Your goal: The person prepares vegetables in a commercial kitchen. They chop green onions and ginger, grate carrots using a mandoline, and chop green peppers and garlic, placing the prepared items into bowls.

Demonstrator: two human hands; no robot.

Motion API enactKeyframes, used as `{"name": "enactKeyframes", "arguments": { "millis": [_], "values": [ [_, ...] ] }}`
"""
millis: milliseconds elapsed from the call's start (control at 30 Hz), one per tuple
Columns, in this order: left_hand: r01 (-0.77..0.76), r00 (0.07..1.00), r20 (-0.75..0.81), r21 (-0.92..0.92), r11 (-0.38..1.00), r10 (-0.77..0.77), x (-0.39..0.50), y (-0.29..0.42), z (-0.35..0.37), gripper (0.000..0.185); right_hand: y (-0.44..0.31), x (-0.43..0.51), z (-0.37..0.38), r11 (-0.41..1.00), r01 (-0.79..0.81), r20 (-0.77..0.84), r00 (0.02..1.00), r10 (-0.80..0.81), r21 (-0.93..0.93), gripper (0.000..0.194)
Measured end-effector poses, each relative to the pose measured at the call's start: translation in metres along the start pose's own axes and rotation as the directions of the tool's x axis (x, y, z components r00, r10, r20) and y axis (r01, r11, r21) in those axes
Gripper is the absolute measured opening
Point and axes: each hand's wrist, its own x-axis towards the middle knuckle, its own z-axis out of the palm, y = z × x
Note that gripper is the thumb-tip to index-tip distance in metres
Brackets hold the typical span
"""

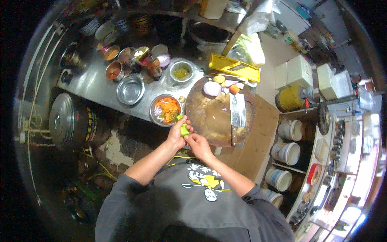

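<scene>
A bright green pepper [184, 130] is gripped in my left hand [175, 134], above the front edge of the steel table. My right hand [200, 148] has its fingertips at the pepper's lower end. Just beyond the hands sits a steel bowl [153, 119] of shredded carrot, chopped purple onion and green bits. To the right is a round wooden chopping block [208, 121]. A cleaver [238, 110] lies flat on it, handle toward me. A cut purple onion [212, 89], a yellowish potato-like piece [219, 79] and a carrot piece [234, 89] rest at its far side.
The steel table [99, 86] carries an empty metal bowl [130, 90], a bowl of green bits [181, 72] and a jar [148, 62]. A yellow mandoline slicer [235, 69] lies behind the block, near a cabbage [252, 50]. White buckets [285, 152] line the right. A large lidded pot [62, 121] stands left.
</scene>
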Motion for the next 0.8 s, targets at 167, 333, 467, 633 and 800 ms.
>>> {"name": "enactKeyframes", "arguments": {
  "millis": [167, 333, 467, 633, 800],
  "values": [
    [-0.203, 0.968, -0.156, -0.036, 0.979, 0.195, -0.042, -0.013, -0.039, 0.02, 0.019, -0.008, 0.028, 1.0, 0.018, 0.142, 0.99, -0.014, -0.024, 0.034],
    [-0.448, 0.861, -0.359, -0.195, 0.873, 0.361, -0.092, -0.051, -0.081, 0.023, 0.041, -0.031, 0.054, 0.981, -0.006, 0.366, 0.927, 0.077, -0.191, 0.03],
    [-0.591, 0.749, -0.477, -0.167, 0.789, 0.46, -0.13, -0.069, -0.107, 0.02, 0.042, -0.05, 0.074, 0.983, -0.086, 0.567, 0.807, 0.163, -0.161, 0.027],
    [-0.628, 0.774, -0.237, -0.407, 0.663, 0.588, -0.189, -0.062, -0.134, 0.038, 0.017, -0.058, 0.094, 0.812, -0.578, 0.854, 0.379, 0.356, -0.082, 0.021],
    [-0.666, 0.713, -0.24, -0.525, 0.529, 0.659, -0.211, -0.055, -0.174, 0.037, -0.001, -0.089, 0.141, 0.916, -0.289, 0.835, 0.399, 0.38, -0.279, 0.027]
  ]
}}
